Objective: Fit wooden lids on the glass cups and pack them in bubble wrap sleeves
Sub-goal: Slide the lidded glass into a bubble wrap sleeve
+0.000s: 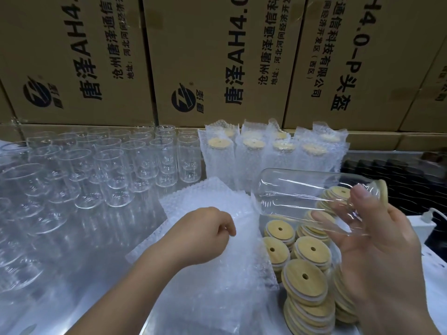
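Now right hand [377, 257] grips one lidded cup [302, 197], left hand [205, 235] pinches one sleeve [217, 274].

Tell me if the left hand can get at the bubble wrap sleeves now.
Likely yes: the left hand rests on the bubble wrap sleeves, nothing covering them; the right hand holds the lidded cup aside.

Even bright light, wide-angle edge distortion

Open glass cups [116, 165] crowd the left, lid stacks [304, 281] the right; bubble sleeves [217, 238] lie between.
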